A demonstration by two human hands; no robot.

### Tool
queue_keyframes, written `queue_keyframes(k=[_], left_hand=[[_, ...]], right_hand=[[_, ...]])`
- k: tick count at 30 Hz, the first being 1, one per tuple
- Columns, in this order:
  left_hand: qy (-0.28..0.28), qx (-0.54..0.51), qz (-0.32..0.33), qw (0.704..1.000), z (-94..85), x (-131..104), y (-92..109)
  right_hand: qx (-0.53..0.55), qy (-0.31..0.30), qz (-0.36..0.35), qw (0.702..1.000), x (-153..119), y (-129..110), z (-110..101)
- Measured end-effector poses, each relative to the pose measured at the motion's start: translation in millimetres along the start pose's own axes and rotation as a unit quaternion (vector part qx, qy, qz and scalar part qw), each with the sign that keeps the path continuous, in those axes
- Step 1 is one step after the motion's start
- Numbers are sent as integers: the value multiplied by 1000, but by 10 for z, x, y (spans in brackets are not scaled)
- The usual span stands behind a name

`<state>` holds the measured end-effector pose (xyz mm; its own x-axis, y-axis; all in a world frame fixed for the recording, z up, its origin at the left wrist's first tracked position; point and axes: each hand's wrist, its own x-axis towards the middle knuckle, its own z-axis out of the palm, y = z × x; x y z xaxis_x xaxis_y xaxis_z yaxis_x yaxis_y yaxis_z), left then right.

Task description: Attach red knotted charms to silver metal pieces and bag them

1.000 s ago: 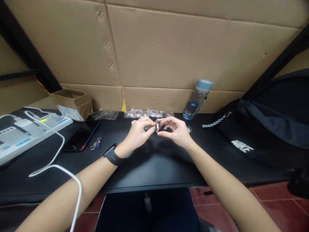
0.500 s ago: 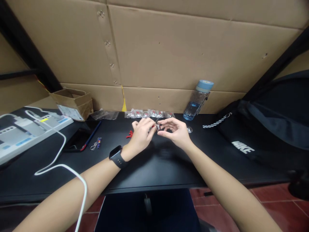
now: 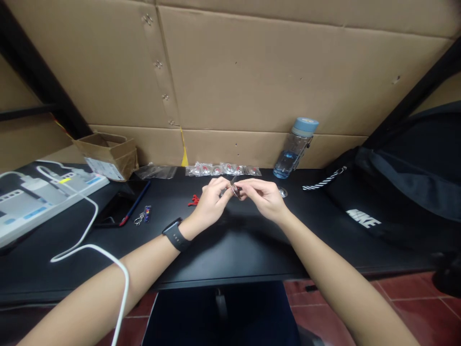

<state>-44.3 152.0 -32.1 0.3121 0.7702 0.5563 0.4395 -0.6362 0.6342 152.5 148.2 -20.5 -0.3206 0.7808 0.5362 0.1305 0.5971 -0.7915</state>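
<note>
Above the middle of the black table, my left hand [image 3: 212,201] and my right hand [image 3: 267,198] meet fingertip to fingertip. Between them they pinch a small, shiny round piece [image 3: 236,190]; fingers cover much of it, and its exact kind is unclear. Both hands are closed around its edges. Several red small pieces [image 3: 194,200] lie beside my left hand. A clear, shiny disc [image 3: 283,192] rests just right of my right hand. Behind the hands, small clear packets [image 3: 228,169] with round, red-marked contents form a row.
At left are a white power strip [image 3: 43,199] with cables, a phone [image 3: 120,206], a keyring [image 3: 143,216] and a cardboard box [image 3: 111,156]. A water bottle [image 3: 291,154] stands at the back right, near a black bag [image 3: 392,192]. A white cable [image 3: 124,274] crosses my left forearm.
The fingers of my right hand have closed in from a looser, spread hold to a tighter pinch on the round piece. My left hand stays nearly in place.
</note>
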Motion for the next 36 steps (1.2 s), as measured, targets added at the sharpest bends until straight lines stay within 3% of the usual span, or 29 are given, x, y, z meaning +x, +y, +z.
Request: queue_keyframes(k=[4, 9, 16, 21, 25, 30, 36], left_hand=[[-4, -9, -8, 1000, 48, -15, -20], [-18, 67, -40, 997, 45, -26, -18], [-35, 119, -43, 991, 35, -28, 3], [-65, 118, -56, 989, 9, -9, -12], [-37, 89, -89, 991, -55, 17, -32], [-81, 112, -7, 990, -78, -2, 6], [-121, 180, 43, 975, -10, -53, 7]], right_hand=[[-142, -7, -62, 988, -7, 22, -58], [-280, -42, -127, 951, -8, 60, -89], [-382, -67, -122, 914, -28, 9, -78], [-381, -60, -120, 915, -9, 13, -61], [-408, -77, -94, 905, -8, 9, -68], [-451, -107, -77, 883, -22, -16, -100], [-457, -99, -70, 881, -24, -42, -114]])
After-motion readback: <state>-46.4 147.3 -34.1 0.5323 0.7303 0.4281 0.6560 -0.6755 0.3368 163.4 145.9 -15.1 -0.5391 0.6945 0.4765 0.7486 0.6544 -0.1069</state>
